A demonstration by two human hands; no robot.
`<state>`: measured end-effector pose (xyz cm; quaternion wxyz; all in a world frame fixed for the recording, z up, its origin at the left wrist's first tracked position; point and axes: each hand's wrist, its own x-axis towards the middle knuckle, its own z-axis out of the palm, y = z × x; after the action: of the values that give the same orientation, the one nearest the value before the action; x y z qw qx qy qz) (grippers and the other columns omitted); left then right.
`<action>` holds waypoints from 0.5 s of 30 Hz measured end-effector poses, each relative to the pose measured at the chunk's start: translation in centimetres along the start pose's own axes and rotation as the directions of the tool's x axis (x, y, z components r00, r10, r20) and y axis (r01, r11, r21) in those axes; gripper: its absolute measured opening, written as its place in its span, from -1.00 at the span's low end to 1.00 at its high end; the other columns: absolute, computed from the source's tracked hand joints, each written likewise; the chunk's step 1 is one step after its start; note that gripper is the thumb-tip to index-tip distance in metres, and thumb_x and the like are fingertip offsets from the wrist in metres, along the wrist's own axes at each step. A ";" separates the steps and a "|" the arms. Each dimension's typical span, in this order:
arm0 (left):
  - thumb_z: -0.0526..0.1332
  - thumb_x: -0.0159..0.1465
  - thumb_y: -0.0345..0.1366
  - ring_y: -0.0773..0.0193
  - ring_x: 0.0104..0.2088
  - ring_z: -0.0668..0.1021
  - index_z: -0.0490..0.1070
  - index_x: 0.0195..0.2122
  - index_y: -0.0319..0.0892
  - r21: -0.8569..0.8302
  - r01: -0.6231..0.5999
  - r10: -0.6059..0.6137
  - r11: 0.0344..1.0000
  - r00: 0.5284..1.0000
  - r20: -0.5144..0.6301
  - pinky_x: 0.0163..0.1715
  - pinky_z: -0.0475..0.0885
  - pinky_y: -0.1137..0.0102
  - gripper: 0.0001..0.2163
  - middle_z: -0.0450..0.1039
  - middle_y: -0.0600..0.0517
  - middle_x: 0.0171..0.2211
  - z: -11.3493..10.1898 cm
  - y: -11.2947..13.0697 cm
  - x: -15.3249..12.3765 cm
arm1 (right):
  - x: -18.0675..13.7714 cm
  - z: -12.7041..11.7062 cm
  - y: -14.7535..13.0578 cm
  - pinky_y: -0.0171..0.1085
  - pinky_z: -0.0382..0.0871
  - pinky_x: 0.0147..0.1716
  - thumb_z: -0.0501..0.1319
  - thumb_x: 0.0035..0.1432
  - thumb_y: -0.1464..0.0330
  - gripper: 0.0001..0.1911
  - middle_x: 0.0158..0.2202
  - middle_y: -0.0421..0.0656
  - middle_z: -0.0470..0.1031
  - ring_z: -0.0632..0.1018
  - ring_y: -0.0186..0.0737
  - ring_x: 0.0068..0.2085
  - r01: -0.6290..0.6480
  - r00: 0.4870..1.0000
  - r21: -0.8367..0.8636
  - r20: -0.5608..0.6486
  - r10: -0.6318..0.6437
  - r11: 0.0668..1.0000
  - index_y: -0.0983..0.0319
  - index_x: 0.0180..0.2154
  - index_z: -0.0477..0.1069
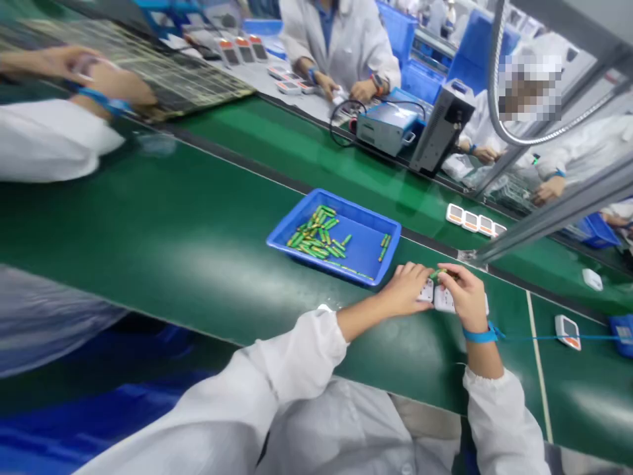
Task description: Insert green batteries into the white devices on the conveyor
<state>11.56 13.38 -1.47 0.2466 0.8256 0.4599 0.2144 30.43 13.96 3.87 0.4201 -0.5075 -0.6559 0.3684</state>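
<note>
My left hand [406, 291] is closed around the left side of a small white plastic device [426, 291] lying on the green bench mat. Its fingers bend over the far edge, and the thumb is at the near side. Right beside it lies a second white device [444, 300], partly covered by my right hand [465, 295]. That hand, with a blue wrist strap [481, 334], pinches a green battery [435, 273] above the devices. To the left stands a blue tray [363, 227] holding many loose green batteries [316, 237].
White devices with screens [471, 221] stand in a row beyond the dark rail. Another device [568, 331] lies at the right. A metal frame post [554, 211] slants across the right. A co-worker's arm [49, 138] reaches in from the left; other people work across the line.
</note>
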 end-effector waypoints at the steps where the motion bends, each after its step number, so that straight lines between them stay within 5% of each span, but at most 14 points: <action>1: 0.46 0.31 -0.12 -0.25 0.26 0.46 0.28 0.42 -0.24 -0.009 -0.013 0.013 1.000 1.000 0.000 0.23 0.41 -0.07 -0.28 0.44 -0.28 0.31 -0.1 0.0 0.0 | -1.0 -1.0 1.0 -0.21 0.56 -0.33 0.45 0.29 0.14 -0.69 -0.29 -0.14 0.70 0.62 -0.19 -0.39 -0.022 0.999 -0.046 -0.047 0.020 0.999 0.18 -0.05 0.72; 5: 0.43 0.26 -0.24 -0.23 0.29 0.43 0.20 0.45 -0.25 -0.047 -0.023 0.023 0.999 1.000 -0.002 0.25 0.37 -0.05 -0.23 0.43 -0.26 0.32 -0.1 -0.3 -0.3 | -3.9 -2.2 3.5 -0.16 0.62 -0.18 0.41 0.35 0.15 -0.76 -0.19 -0.09 0.75 0.71 -0.09 -0.22 0.028 0.994 -0.256 -0.096 -0.054 0.966 0.16 -0.10 0.71; 15: 0.43 0.25 -0.26 -0.20 0.27 0.45 0.22 0.41 -0.19 -0.093 0.015 -0.016 0.996 1.000 -0.012 0.24 0.34 -0.03 -0.28 0.48 -0.23 0.28 0.0 -0.5 -0.5 | -4.7 0.2 4.6 -0.04 0.65 0.03 0.26 0.54 0.31 -0.79 -0.06 -0.03 0.76 0.73 0.01 -0.02 0.335 0.942 -0.432 0.153 -0.298 0.838 0.14 0.01 0.69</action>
<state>11.00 13.22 -1.86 0.2834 0.8084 0.4574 0.2387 32.45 10.38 -1.22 0.3192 -0.4606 -0.8142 0.1515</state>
